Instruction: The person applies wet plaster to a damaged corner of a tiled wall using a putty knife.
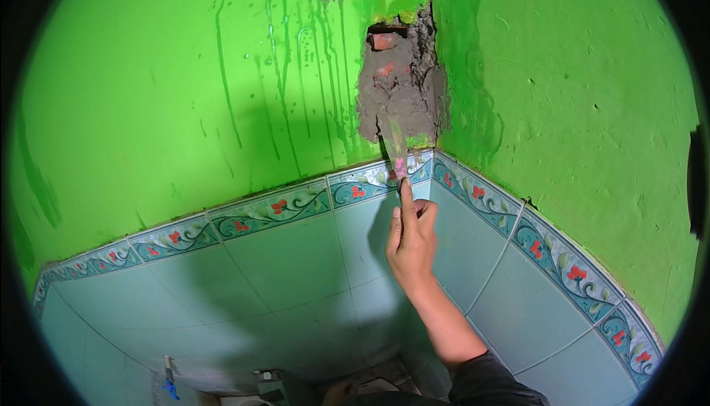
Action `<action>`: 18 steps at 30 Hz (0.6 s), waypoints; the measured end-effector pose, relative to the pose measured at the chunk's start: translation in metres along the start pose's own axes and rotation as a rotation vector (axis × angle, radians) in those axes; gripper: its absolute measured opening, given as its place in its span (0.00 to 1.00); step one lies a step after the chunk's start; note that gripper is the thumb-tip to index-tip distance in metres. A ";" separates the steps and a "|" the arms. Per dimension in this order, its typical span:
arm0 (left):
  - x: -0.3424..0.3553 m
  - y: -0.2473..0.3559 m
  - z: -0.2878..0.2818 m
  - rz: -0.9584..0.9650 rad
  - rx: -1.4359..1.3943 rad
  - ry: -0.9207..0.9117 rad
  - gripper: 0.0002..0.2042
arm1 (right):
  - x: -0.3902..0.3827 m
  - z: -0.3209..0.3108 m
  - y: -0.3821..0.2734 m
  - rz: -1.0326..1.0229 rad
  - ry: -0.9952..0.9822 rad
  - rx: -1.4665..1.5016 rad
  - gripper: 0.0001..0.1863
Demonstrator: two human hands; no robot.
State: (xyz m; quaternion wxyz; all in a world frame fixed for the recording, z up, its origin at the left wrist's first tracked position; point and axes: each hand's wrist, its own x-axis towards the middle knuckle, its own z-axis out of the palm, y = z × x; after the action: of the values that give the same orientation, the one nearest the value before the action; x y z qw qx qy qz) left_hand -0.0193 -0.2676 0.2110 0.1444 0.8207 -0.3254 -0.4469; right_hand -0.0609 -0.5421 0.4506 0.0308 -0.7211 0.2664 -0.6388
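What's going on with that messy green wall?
The person's right hand holds a thin scraper, its blade up over the lower part of a rough grey patch by the corner of the green wall. Reddish brick shows near the patch's top. A flowery tile border runs below.

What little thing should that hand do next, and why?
Perhaps the right hand should slide the scraper up the grey patch to smooth it: the scraper is at the lower part, the patch looks rough, and red brick shows near the top.
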 end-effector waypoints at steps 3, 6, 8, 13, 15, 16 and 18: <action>0.000 0.002 -0.001 -0.058 -0.009 0.001 0.24 | -0.001 0.003 0.004 0.011 0.027 0.082 0.28; 0.007 0.001 0.002 -0.121 -0.019 -0.020 0.24 | -0.005 0.006 0.002 0.016 0.049 0.149 0.29; 0.010 0.002 0.006 -0.169 0.062 0.013 0.24 | -0.005 0.009 -0.003 0.033 0.048 0.168 0.30; -0.001 -0.001 0.002 -0.117 -0.033 0.029 0.25 | 0.009 0.026 -0.045 0.205 -0.097 0.395 0.33; -0.002 -0.004 -0.001 -0.034 -0.052 -0.016 0.25 | 0.016 0.031 -0.071 0.241 -0.142 0.435 0.34; -0.009 -0.001 -0.001 -0.047 -0.058 0.009 0.24 | 0.015 0.035 -0.083 0.276 -0.199 0.482 0.35; -0.009 0.001 -0.003 -0.038 -0.046 0.024 0.24 | 0.018 0.035 -0.095 0.279 -0.208 0.517 0.36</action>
State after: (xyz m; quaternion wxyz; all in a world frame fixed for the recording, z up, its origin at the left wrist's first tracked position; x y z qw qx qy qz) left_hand -0.0213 -0.2625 0.2189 0.1585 0.8285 -0.2976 -0.4472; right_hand 0.0051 -0.4788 0.4971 0.3277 -0.7075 0.1868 -0.5976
